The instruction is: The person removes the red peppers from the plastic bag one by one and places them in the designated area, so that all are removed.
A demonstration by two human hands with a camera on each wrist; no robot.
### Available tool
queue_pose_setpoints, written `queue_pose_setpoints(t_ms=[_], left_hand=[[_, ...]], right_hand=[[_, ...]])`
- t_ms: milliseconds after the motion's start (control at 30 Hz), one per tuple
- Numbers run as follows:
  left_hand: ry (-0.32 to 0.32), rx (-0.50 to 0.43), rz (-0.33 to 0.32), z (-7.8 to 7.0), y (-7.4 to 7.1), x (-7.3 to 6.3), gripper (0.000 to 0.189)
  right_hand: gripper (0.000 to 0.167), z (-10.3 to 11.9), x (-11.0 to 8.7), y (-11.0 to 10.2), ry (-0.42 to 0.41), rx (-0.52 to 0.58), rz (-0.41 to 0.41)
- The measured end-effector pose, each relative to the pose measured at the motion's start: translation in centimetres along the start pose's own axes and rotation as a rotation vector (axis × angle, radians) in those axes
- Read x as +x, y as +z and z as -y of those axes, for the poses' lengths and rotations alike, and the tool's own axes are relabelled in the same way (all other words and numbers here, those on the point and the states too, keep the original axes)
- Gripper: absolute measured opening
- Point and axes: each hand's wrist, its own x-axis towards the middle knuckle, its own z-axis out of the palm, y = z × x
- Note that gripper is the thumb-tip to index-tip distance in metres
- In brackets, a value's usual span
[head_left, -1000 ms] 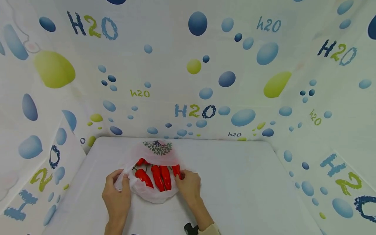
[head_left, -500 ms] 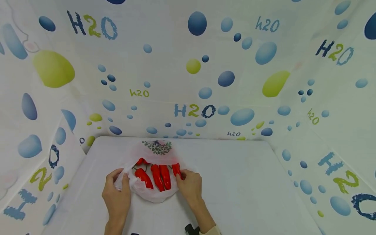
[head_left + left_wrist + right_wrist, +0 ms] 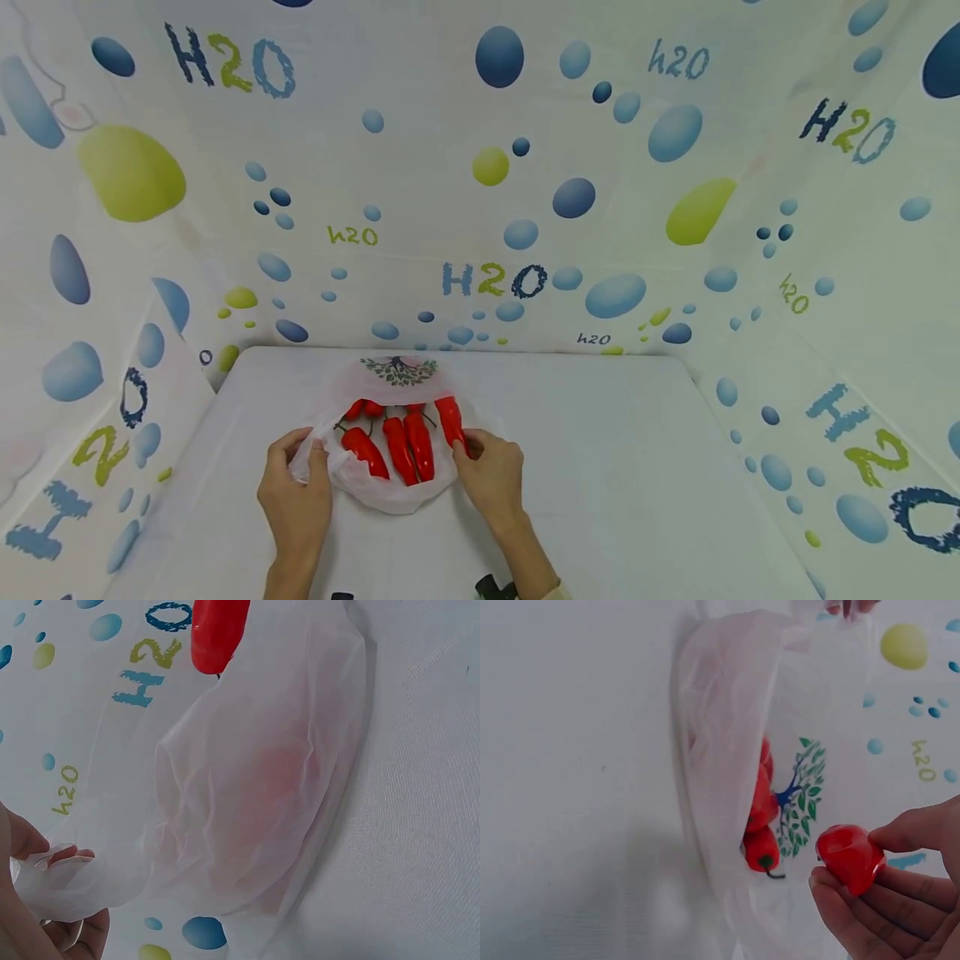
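A thin, translucent white plastic bag (image 3: 393,502) lies with its mouth spread, a green tree print on its back side. Several red peppers (image 3: 397,450) with green stems show inside it. My left hand (image 3: 296,500) pinches the left rim of the bag between thumb and fingers; the left wrist view shows the film (image 3: 82,889) bunched in that grip. At the right side of the mouth, my right hand (image 3: 491,475) holds one red pepper (image 3: 448,417), its tip end pointing up and away. In the right wrist view this held pepper (image 3: 849,855) appears apart from the peppers (image 3: 761,799) in the bag.
A white table (image 3: 600,467) carries the bag near its left middle. Behind and beside it hang white sheets (image 3: 420,167) printed with blue and green drops and H2O lettering. A black piece (image 3: 492,587) sits by my right wrist at the bottom edge.
My right hand has moved slightly right, and the pepper in it has risen so more of its length shows. More red peppers show at the back of the bag. The left hand keeps its grip.
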Motion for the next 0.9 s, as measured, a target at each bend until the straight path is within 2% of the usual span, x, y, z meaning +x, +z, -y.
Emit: queue_pose_setpoints(t_ms=[133,400,900], left_hand=[[0.005,-0.005,0.003,0.1,0.0,0.0,0.029],[-0.006,-0.006,0.011,0.1,0.1,-0.1,0.029],[-0.006,-0.008,0.02,0.1,0.0,-0.1,0.03]], right_hand=[[0.011,0.3,0.1,-0.6,-0.017,0.011,-0.025],[0.013,0.5,0.0,-2.0,0.034,0.014,-0.052],[0.014,0.5,-0.1,-3.6,-0.02,0.067,-0.126]])
